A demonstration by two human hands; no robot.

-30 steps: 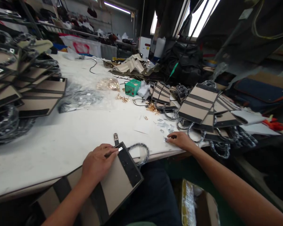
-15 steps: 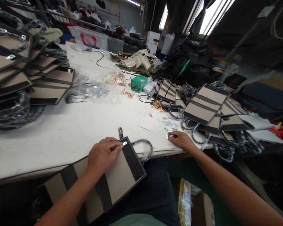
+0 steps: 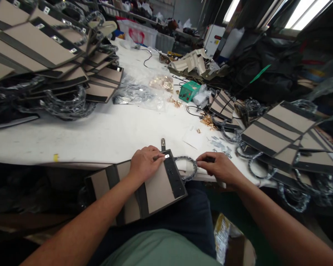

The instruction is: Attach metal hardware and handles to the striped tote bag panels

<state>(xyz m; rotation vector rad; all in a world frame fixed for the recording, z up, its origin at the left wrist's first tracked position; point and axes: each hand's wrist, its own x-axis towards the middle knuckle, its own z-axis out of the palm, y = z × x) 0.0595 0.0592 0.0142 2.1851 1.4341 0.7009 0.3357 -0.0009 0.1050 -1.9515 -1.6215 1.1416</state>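
A beige bag panel [image 3: 159, 188] with dark bands lies aslant over my lap and the table's front edge. My left hand [image 3: 145, 164] rests on it, thumb and fingertips closed at a small silver metal plate [image 3: 167, 156] on the dark end band. A strap tab with a metal clasp [image 3: 163, 143] sticks out beyond the panel's far edge. A plastic-wrapped loop handle [image 3: 192, 162] extends from its right end. Beside that loop, my right hand [image 3: 220, 168] is closed in a pinch; what is between its fingertips is too small to make out.
Small grey metal plates [image 3: 218, 144] and gold-coloured fittings [image 3: 208, 120] lie scattered on the white table [image 3: 127, 129]. Behind them stands a green box [image 3: 189, 91]. Stacked bag panels are at left [image 3: 36, 44] and right [image 3: 277, 127]. An open carton [image 3: 235, 244] is below.
My right hand has come from beside the loose plates to the wrapped loop handle. My left hand stays at the silver plate on the panel. The view has shifted.
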